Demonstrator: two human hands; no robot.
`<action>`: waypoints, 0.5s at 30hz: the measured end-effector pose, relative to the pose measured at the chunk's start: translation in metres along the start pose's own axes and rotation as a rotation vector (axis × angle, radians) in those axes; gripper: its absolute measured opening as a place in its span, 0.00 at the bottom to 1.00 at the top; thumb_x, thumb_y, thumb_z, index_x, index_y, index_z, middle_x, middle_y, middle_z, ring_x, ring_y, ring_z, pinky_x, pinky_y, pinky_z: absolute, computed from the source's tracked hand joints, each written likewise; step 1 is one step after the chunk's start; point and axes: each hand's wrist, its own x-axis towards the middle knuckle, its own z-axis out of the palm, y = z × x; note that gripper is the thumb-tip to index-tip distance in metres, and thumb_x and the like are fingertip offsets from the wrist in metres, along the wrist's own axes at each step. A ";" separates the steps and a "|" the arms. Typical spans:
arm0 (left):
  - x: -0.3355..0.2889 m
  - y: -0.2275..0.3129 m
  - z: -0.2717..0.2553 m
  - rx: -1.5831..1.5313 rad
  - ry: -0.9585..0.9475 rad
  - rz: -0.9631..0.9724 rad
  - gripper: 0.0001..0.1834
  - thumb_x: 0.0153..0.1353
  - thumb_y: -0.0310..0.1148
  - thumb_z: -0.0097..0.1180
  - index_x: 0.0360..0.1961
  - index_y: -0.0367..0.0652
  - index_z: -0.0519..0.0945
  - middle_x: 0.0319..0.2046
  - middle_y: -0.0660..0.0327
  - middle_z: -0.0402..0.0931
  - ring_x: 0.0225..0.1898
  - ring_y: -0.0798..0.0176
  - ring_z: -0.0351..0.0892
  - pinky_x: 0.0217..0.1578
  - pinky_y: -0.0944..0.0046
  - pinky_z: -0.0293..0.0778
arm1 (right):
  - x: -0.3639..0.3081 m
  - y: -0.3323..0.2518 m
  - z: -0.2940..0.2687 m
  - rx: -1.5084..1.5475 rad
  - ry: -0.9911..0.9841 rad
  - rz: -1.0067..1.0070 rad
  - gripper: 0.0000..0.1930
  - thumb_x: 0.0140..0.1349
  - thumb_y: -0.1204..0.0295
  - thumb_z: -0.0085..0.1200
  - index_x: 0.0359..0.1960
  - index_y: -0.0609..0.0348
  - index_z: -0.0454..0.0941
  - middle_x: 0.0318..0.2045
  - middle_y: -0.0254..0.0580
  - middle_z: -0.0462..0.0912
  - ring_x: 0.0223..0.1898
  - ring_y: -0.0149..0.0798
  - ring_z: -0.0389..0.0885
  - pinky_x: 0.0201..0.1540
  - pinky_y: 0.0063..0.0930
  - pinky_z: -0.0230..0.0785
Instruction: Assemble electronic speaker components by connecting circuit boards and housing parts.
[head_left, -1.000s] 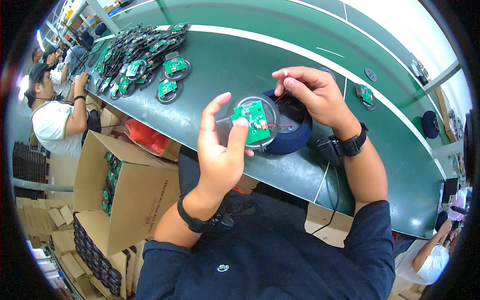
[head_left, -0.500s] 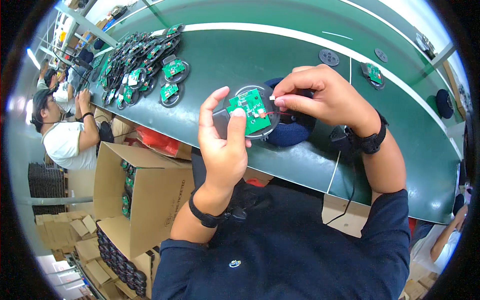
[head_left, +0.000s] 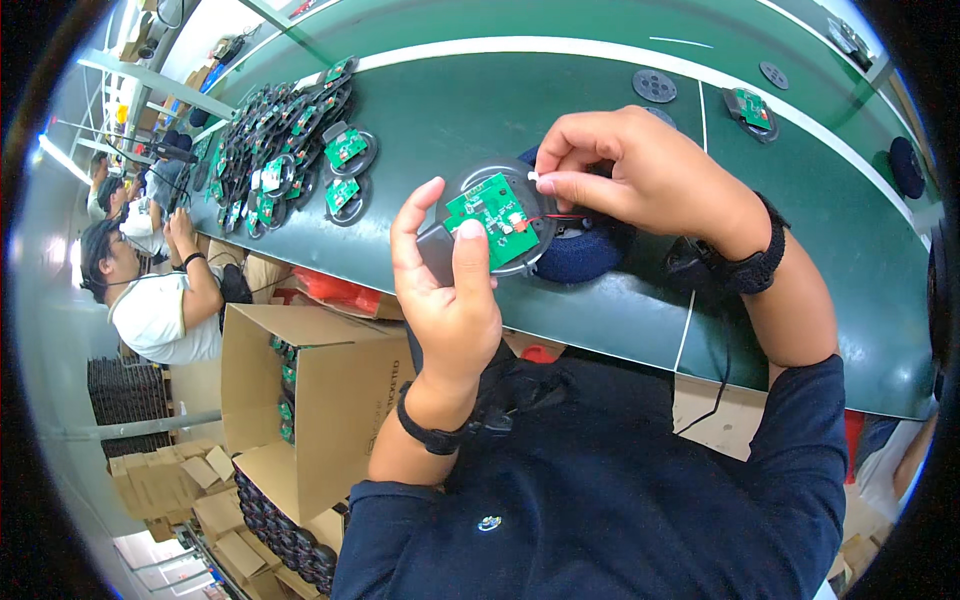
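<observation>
The left hand (head_left: pixel 455 310) grips a black disc (head_left: pixel 465 187), thumb pressing its green circuit board (head_left: pixel 488 210). The right hand (head_left: pixel 645 180) pinches a white plug (head_left: pixel 533 176) beside it. One red wire (head_left: pixel 548 217) reaches the board; the plug appears not yet joined. A blue cloth-covered piece (head_left: pixel 580 256) sits partly behind the disc. The bench's (head_left: pixel 620 315) near edge passes beneath the left hand; its green surface stretches left toward piled discs (head_left: pixel 280 140).
</observation>
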 end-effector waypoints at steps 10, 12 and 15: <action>-0.001 0.000 0.005 0.012 0.020 0.043 0.23 0.71 0.30 0.53 0.66 0.41 0.66 0.38 0.63 0.79 0.31 0.77 0.74 0.25 0.77 0.68 | -0.004 0.000 0.004 -0.276 0.029 -0.287 0.05 0.62 0.70 0.62 0.34 0.58 0.83 0.57 0.45 0.74 0.61 0.49 0.68 0.63 0.40 0.60; -0.001 -0.002 0.003 0.053 0.017 0.108 0.24 0.72 0.30 0.53 0.66 0.41 0.66 0.37 0.63 0.78 0.30 0.77 0.73 0.25 0.77 0.68 | -0.003 0.002 0.005 -0.237 0.002 -0.256 0.06 0.63 0.69 0.62 0.33 0.58 0.82 0.58 0.46 0.73 0.61 0.49 0.68 0.63 0.40 0.60; -0.002 -0.002 0.005 0.047 -0.004 0.107 0.24 0.72 0.31 0.53 0.66 0.41 0.65 0.36 0.64 0.78 0.30 0.76 0.73 0.26 0.76 0.68 | -0.003 0.002 0.004 -0.175 -0.041 -0.189 0.08 0.63 0.67 0.61 0.32 0.59 0.81 0.59 0.46 0.73 0.62 0.49 0.67 0.63 0.41 0.60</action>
